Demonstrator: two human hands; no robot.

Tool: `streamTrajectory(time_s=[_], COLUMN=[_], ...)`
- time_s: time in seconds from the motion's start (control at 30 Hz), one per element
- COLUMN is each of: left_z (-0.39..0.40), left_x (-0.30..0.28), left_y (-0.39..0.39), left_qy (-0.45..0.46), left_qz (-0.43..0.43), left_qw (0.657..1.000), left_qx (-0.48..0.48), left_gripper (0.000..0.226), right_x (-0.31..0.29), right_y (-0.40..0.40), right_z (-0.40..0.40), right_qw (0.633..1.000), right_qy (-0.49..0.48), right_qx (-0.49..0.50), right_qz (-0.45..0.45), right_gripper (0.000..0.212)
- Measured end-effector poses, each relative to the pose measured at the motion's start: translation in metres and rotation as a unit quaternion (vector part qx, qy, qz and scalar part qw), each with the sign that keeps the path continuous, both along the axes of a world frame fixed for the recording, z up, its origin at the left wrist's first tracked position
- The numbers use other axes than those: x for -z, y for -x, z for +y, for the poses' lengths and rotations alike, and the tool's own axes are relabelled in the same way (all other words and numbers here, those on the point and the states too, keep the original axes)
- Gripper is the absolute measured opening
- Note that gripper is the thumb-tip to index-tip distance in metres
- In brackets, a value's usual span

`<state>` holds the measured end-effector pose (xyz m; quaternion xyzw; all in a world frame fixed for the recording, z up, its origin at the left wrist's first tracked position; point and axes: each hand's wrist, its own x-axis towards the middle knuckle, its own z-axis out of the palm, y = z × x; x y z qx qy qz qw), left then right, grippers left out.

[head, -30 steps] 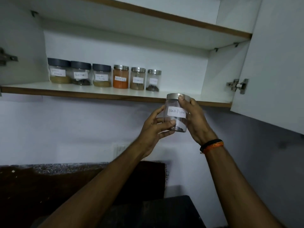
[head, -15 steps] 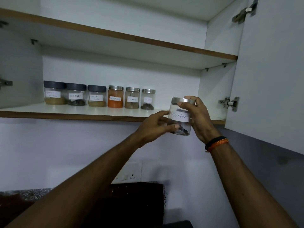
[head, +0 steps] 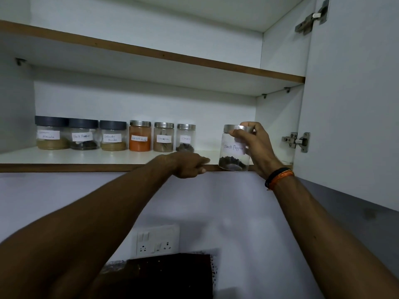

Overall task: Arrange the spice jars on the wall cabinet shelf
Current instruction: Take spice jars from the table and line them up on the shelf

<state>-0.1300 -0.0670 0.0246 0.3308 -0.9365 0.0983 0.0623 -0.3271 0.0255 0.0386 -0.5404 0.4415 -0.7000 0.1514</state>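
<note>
Room on the shelf (head: 97,157) lies between the cloves jar (head: 186,138) and the cabinet's right wall. My right hand (head: 257,147) grips the Black Pepper jar (head: 234,148) by its lid, at the shelf's front edge. My left hand (head: 190,165), fingers loosely curled, holds nothing and rests on that edge. Some labels on the six jars at the back are hard to read.
</note>
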Motion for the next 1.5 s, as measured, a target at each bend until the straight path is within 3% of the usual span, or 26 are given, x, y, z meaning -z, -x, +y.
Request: streamTrajectory(time_s=[0.17, 0.77, 1.07, 1.5], left_z=[-0.018, -0.03, -0.032, -0.033], left_x=[-0.003, 0.001, 0.001, -0.001], left_y=[-0.001, -0.001, -0.001, 0.0], left_qy=[-0.012, -0.007, -0.021, -0.017], left_qz=[-0.017, 0.019, 0.037, 0.036], left_qw=[1.0, 0.999, 0.998, 0.998], left_qx=[0.022, 0.043, 0.045, 0.045], left_gripper=[0.06, 0.061, 0.061, 0.062], right_x=[-0.018, -0.027, -0.038, -0.035], right_y=[0.012, 0.022, 0.027, 0.022], right_z=[-0.036, -0.176, -0.214, -0.231], right_qw=[1.0, 0.988, 0.977, 0.978], right_qy=[0.002, -0.08, -0.124, -0.101], right_qx=[0.01, 0.005, 0.057, 0.091], right_qz=[0.026, 0.129, 0.163, 0.159], right_gripper=[0.029, 0.031, 0.043, 0.038])
